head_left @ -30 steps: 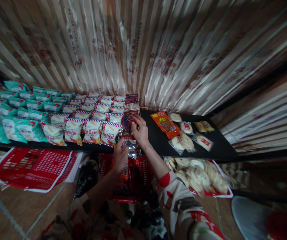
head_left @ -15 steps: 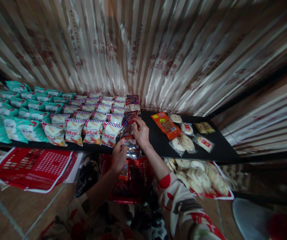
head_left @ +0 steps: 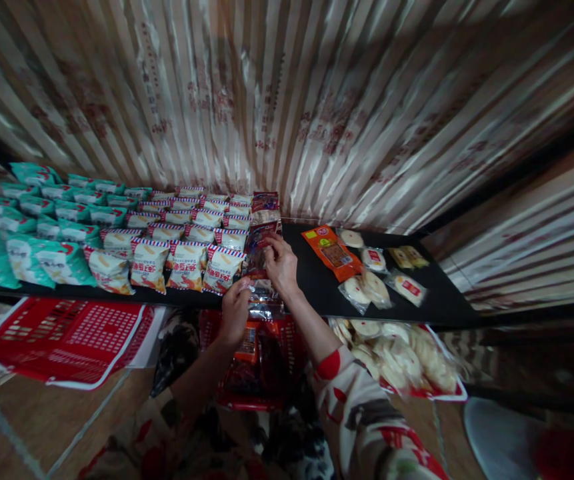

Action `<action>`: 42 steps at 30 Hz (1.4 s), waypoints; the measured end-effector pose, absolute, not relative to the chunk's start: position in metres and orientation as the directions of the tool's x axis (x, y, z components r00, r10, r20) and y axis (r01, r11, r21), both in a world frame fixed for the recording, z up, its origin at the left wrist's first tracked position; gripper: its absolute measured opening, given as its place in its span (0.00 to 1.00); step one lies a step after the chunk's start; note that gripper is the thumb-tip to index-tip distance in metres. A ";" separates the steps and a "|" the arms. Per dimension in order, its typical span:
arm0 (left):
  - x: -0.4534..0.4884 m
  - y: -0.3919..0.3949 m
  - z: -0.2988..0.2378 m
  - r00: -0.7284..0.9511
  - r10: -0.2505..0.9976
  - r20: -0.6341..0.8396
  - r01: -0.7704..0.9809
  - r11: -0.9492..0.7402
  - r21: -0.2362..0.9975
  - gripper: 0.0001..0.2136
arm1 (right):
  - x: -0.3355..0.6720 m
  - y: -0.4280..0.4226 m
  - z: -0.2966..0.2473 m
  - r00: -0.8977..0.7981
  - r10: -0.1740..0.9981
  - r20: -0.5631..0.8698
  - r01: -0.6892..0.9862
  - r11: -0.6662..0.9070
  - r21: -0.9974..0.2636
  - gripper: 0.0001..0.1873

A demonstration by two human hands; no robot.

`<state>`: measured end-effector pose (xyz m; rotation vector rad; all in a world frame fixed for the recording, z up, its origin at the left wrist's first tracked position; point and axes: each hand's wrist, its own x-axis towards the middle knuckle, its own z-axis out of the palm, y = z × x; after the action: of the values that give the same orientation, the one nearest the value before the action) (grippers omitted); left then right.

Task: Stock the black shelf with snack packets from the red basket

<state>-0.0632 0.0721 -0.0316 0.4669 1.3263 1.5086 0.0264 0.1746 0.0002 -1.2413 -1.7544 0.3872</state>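
Observation:
Dark red snack packets with clear, shiny parts lie in a column at the middle of the black shelf. My left hand (head_left: pixel 235 308) is closed, thumb and finger pinched at the near left edge of the front packet (head_left: pixel 257 263). My right hand (head_left: pixel 281 268) reaches over that packet's right side, its fingers bent and drawn together on it; the fingertips partly cover the print. Behind it lies another dark red packet (head_left: pixel 265 201). To the left, touching or close beside, stand rows of white snack bags (head_left: pixel 187 265) with red and blue striped tops.
Teal bags (head_left: pixel 61 261) fill the left of the black shelf (head_left: pixel 311 293). On the right lie an orange packet (head_left: pixel 331 252) and several wrapped pale rounds (head_left: pixel 375 288). Below are a red basket (head_left: pixel 251 401) with packets, a tilted red basket (head_left: pixel 101 333), and pale rounds in bags (head_left: pixel 391 357).
My left hand has shifted slightly left and down along the packet's near edge. My right hand has barely moved, and the shelf goods stay where they were.

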 end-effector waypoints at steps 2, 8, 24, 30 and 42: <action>-0.064 0.072 -0.030 -0.389 0.858 -0.335 -0.463 0.132 0.876 0.15 | 0.025 0.175 0.001 -0.056 0.865 0.500 0.586 0.434 -0.685 0.15; -0.068 0.072 -0.030 -0.375 0.867 -0.329 -0.496 0.112 0.861 0.15 | 0.022 0.173 0.000 -0.029 0.869 0.494 0.626 0.401 -0.669 0.15; -0.077 0.073 -0.023 -0.329 0.854 -0.403 -0.564 0.165 0.809 0.15 | 0.020 0.180 -0.002 -0.067 0.876 0.477 0.724 0.371 -0.581 0.15; -0.076 0.069 -0.024 -0.353 0.847 -0.397 -0.473 0.204 0.857 0.15 | 0.027 0.175 -0.002 -0.089 0.870 0.485 0.709 0.397 -0.583 0.14; -0.081 0.041 -0.050 -0.425 0.857 -0.292 -0.353 0.140 0.925 0.09 | 0.054 0.116 -0.003 -0.029 0.856 0.516 0.546 0.447 -0.709 0.15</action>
<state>-0.0806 0.0409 -0.0500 0.5326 1.3967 1.5013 0.0539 0.1164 -0.0029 -1.2203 -1.7028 0.3900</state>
